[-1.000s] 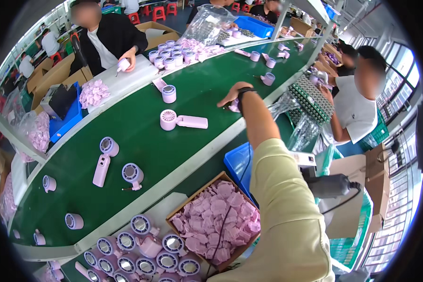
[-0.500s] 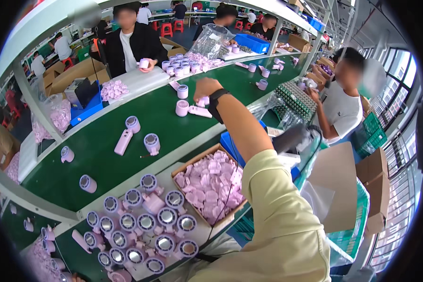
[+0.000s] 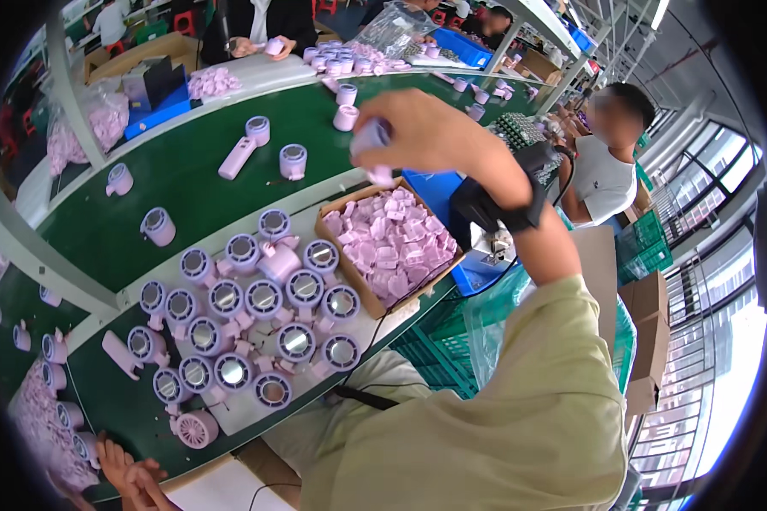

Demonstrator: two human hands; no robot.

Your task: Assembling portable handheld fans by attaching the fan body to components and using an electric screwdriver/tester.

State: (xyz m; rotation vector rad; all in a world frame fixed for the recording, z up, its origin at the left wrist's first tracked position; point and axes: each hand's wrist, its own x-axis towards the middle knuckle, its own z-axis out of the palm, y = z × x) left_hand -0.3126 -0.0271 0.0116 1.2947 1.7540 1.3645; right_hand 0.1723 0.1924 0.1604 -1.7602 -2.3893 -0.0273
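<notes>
My right hand (image 3: 447, 132), with a black band at its wrist, is raised over the near edge of the green conveyor belt (image 3: 222, 200). Its fingers are closed around a lilac and pink handheld fan head (image 3: 371, 140), slightly blurred and partly covered by the fingers. Below it stands a cardboard box (image 3: 347, 271) filled with pink plastic pieces (image 3: 392, 243). Left of the box, several round fan heads with shiny faces (image 3: 264, 298) are grouped on a pale mat. One with a pink grille (image 3: 197, 429) lies at their near edge. My left hand is out of view.
More fan parts lie on the belt, including one with a long handle (image 3: 237, 158). A co-worker's hands (image 3: 128, 468) are at the lower left. Across the belt another person holds a fan part (image 3: 273, 47). Blue bins and green crates (image 3: 435, 353) stand right of the box.
My right hand has come back from the belt toward me, and a fan head now shows in it. The view has shifted, and the co-worker's hands at lower left show more fully.
</notes>
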